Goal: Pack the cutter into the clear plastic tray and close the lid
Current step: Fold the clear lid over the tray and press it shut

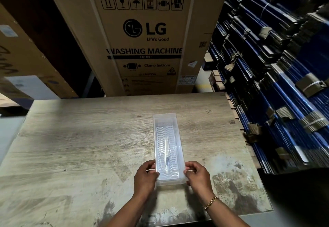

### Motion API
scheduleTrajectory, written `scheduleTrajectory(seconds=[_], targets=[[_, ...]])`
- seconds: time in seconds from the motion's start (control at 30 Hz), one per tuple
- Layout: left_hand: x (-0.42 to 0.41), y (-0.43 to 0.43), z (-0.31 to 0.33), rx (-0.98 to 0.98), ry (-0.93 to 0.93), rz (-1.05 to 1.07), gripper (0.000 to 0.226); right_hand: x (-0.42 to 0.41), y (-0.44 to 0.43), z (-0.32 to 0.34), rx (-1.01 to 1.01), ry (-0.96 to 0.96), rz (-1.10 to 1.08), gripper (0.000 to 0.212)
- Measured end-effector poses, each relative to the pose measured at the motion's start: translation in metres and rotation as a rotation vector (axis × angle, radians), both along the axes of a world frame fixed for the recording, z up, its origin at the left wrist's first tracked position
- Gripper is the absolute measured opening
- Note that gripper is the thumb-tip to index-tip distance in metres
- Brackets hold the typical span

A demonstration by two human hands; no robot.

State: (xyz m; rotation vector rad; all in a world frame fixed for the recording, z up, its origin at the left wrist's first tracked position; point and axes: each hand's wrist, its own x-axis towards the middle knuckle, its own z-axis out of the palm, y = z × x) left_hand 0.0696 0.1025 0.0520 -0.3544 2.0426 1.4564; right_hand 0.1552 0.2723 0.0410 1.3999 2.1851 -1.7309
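A long clear plastic tray (168, 148) lies on a worn wooden table (89, 137). It points away from the person, with its near end close to the table's front edge. The lid looks shut over the tray (the plastic shines so much that the seam is hard to see). Inside it lies the cutter (167, 152), a thin long thing with a dark part near its near end. It rests along the ridged middle of the tray.

The left hand (145, 177) holds the near left corner of the tray. Its thumb sits on top and its fingers press the side, so it is pinched on the tray. The right hand (197, 177) does the same at the near right corner, thumb on top and fingers curled at the edge. A gold chain bracelet (211, 203) hangs on the right wrist.

Behind the table stands a big brown cardboard box (142, 36) with "LG" and "WASHING MACHINE" printed on it. On the right are stacks of blue flat packs (276, 84) tied with straps.
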Motion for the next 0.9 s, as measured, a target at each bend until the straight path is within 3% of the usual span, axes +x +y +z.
scheduleTrajectory(seconds=[0.9], targets=[[0.005,-0.01,-0.029,-0.062,0.052,-0.095,0.046,0.008,-0.003,-0.018,0.006,-0.071,0.038,0.024]])
